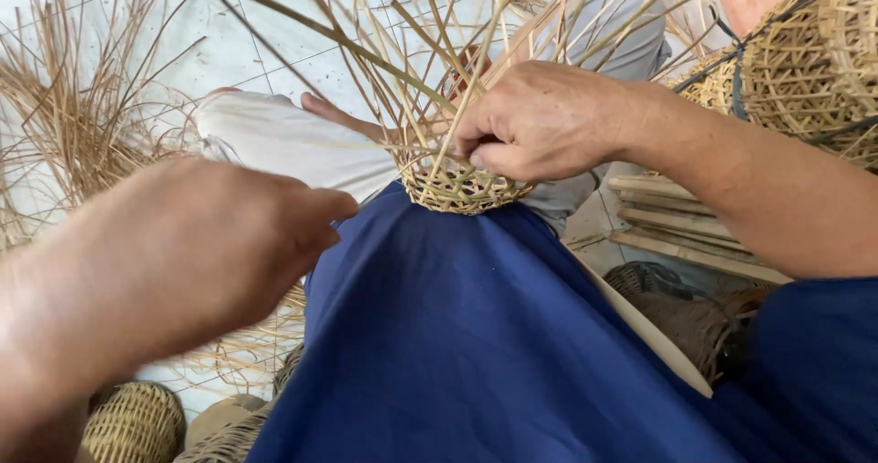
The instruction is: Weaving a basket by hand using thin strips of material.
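A small half-woven bamboo basket [455, 191] rests on my knee, over a dark blue cloth [476, 326]. Long loose bamboo strips [430, 61] fan upward from its rim. My right hand [540, 120] sits on the basket's top right edge, fingers closed around the strips there. My left hand [183, 253] hovers close to the camera at the left, blurred, fingers curled and apart from the basket; I see nothing in it.
A pile of loose bamboo strips [73, 106] lies on the tiled floor at left. Finished woven baskets [814, 61] stack at upper right, wooden slats [677, 221] below them. More small baskets [133, 422] sit at bottom left and one [695, 312] at right.
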